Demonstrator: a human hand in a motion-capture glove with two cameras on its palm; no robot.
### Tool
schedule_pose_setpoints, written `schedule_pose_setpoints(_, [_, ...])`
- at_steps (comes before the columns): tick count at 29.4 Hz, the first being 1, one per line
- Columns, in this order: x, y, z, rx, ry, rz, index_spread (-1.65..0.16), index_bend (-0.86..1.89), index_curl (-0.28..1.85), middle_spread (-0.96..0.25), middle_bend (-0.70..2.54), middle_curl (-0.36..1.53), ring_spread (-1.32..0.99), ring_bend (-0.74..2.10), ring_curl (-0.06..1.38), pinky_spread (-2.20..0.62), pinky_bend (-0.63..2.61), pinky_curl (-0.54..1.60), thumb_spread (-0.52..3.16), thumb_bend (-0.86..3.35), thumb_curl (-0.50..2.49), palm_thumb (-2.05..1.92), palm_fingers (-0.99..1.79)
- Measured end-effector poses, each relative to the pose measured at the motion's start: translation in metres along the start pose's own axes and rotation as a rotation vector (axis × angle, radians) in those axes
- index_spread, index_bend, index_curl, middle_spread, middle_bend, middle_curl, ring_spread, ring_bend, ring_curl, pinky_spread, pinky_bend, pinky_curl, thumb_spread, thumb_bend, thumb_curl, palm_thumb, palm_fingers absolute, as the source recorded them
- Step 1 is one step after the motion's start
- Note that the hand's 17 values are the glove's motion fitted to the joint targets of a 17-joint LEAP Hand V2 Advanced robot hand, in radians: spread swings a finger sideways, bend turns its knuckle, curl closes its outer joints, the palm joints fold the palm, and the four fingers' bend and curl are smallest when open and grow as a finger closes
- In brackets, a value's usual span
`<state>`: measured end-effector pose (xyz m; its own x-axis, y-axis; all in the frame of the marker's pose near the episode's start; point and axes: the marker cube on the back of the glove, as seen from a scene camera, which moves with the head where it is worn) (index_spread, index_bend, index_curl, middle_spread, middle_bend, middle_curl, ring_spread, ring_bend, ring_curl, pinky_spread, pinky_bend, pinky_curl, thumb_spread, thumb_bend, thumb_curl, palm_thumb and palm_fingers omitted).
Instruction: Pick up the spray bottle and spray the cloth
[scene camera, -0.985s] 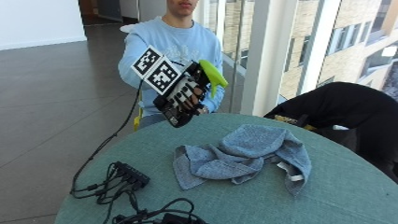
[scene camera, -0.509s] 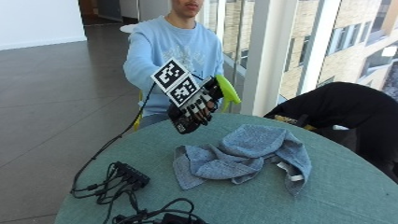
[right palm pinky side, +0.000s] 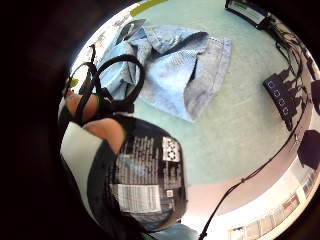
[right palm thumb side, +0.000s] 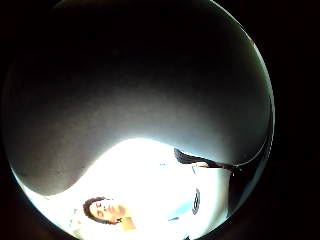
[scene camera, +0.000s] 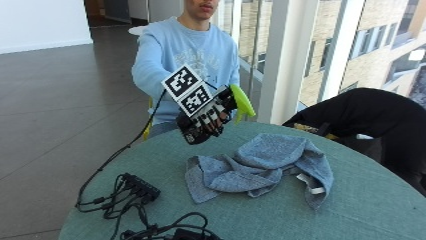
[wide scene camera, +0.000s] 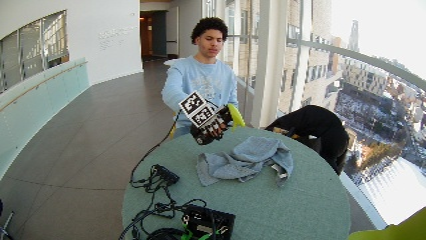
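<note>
The outside view looks across the round green table (scene camera: 373, 210) from its near edge, facing the seated person and the windows behind, close enough that the crumpled blue-grey cloth (scene camera: 263, 165) fills the centre. The wide outside view faces the same way from farther back and higher, taking in the whole tabletop, the corridor floor and the black power strip with cables (wide scene camera: 163, 175). The little-finger-side palm view looks down from the black-gloved right hand (scene camera: 206, 115) onto the same cloth and power strip, with a dark labelled bottle body (right palm pinky side: 150, 180) very near the lens. The thumb-side palm view faces back toward the person, largely blocked by what may be a close dark surface.
</note>
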<state>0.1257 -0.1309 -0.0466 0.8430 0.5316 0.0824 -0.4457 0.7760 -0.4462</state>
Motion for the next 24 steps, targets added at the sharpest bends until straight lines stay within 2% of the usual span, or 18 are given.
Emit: schedule_pose_setpoints(24, [0.006, -0.005, 0.019, -0.025, -0.087, -0.037, -0.23, 0.15, 0.44, -0.08, 0.40, 0.47, -0.06, 0.49, 0.39, 0.14, 0.20, 0.36, 0.85, -0.02, 0.58, 0.91, 1.18])
